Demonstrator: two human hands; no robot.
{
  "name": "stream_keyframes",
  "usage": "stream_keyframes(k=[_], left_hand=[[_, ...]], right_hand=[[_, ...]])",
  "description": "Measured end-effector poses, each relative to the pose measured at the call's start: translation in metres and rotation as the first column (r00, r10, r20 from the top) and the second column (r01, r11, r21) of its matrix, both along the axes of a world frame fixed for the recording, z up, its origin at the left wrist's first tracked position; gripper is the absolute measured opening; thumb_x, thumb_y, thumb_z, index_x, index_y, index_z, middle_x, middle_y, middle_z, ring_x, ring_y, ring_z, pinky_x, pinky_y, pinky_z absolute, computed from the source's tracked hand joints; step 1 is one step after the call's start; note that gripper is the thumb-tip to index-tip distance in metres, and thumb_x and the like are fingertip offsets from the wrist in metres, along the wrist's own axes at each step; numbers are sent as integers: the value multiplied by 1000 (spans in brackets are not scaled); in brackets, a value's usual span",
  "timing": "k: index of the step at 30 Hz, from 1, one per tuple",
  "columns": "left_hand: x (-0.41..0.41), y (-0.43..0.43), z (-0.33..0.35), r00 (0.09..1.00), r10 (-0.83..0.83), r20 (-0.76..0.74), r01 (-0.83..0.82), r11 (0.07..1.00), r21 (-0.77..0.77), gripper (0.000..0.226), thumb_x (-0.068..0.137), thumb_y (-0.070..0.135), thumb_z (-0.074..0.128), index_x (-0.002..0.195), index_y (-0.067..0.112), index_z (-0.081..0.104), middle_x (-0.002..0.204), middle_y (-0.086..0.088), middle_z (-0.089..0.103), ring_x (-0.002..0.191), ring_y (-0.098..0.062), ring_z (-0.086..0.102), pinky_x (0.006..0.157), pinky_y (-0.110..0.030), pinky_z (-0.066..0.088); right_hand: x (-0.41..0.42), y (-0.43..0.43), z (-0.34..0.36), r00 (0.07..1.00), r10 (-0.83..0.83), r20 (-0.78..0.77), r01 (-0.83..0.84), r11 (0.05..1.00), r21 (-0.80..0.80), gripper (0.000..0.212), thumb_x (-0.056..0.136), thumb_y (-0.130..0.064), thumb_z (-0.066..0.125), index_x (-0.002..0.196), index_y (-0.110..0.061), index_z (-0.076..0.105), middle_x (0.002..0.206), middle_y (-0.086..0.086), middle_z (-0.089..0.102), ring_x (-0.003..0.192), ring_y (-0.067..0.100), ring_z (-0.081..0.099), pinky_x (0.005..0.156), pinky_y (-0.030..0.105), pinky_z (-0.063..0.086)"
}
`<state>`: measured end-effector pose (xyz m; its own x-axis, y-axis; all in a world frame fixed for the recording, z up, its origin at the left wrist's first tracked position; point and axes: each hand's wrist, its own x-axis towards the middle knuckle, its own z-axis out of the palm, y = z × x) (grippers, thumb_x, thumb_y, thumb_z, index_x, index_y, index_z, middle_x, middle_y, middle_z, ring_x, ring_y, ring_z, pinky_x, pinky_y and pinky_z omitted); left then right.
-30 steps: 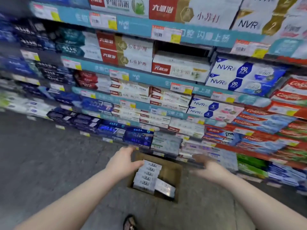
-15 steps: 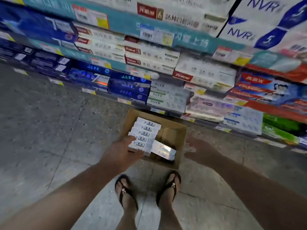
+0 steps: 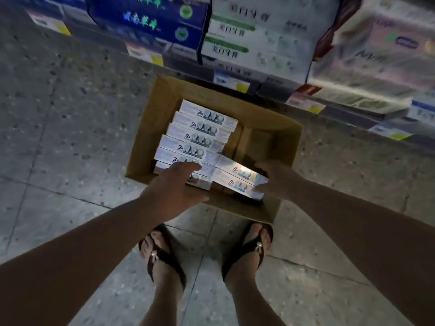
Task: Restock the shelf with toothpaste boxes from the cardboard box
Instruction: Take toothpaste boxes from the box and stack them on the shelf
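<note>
1. Since half a second ago both hands have gone down into the cardboard box (image 3: 164,95), and the head has tipped lower, so that the shelf (image 3: 259,76) now shows only along the top edge of the view.
2. Toothpaste boxes (image 3: 200,128) lie flat in a stepped row along the left side of the cardboard box, their long axes running left to right across the person. Two more toothpaste boxes, the right pair (image 3: 240,178), lie side by side at the near right corner, turned a little so that their right ends point down toward the person.
3. Left hand (image 3: 174,189) lies palm down over the nearest boxes of the row; its fingers (image 3: 188,167) are stretched and only slightly spread, touching the top faces, not yet closed around anything.
4. Right hand (image 3: 275,180) stands at the right end of the right pair. Its fingers are bent toward that end, one low finger touching the short end of the nearer box. Whether it already pinches the pair, I cannot tell.
5. In my judgement the right pair is the next thing to lift: it lies between the two hands, its long axis pointing from one hand to the other, so each hand can press one short end. The right hand is nearer to it; the left must slide a little to the right.
6. The shelf is beyond the cardboard box, away from the person.
</note>
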<state>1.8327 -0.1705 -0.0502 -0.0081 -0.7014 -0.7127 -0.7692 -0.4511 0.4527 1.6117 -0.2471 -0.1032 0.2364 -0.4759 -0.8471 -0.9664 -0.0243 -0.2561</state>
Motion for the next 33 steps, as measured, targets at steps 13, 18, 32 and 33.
stream_keyframes(k=[13, 18, 32, 33], left_hand=[[-2, -15, -108, 997, -21, -79, 26, 998, 52, 78, 70, 29, 77, 136, 25, 36, 142, -2, 40, 127, -19, 41, 100, -34, 40], [-5, -18, -115, 997, -63, -45, 65, 997, 34, 77, 70, 30, 77, 135, 23, 36, 139, -1, 43, 124, -20, 43, 97, -36, 42], [-43, -33, -157, 710, -667, 225, 689, 724, -25, 85, 74, 37, 69, 141, 21, 20, 148, -4, 26, 138, -27, 17, 111, -45, 24], [-43, -31, -162, 687, -686, 240, 710, 704, -21, 83, 75, 36, 68, 141, 21, 21, 147, -4, 28, 137, -27, 19, 110, -45, 26]], right_hand=[[-2, 13, -118, 998, 61, -34, -59, 997, 52, 85, 70, -30, 77, 137, -16, 26, 140, 9, 45, 127, 27, 45, 102, 38, 40], [-1, 19, -112, 992, 77, -99, -83, 995, -62, 57, 78, -29, 69, 125, -18, 38, 130, 7, 53, 119, 28, 52, 93, 37, 45], [-18, -15, -63, 942, -261, 212, 314, 910, -271, 57, 78, -25, 65, 127, -17, 38, 121, 6, 60, 109, 25, 57, 76, 24, 40], [-18, -14, -65, 940, -263, 216, 317, 908, -273, 56, 78, -26, 66, 126, -16, 38, 117, 6, 61, 105, 24, 58, 73, 24, 38]])
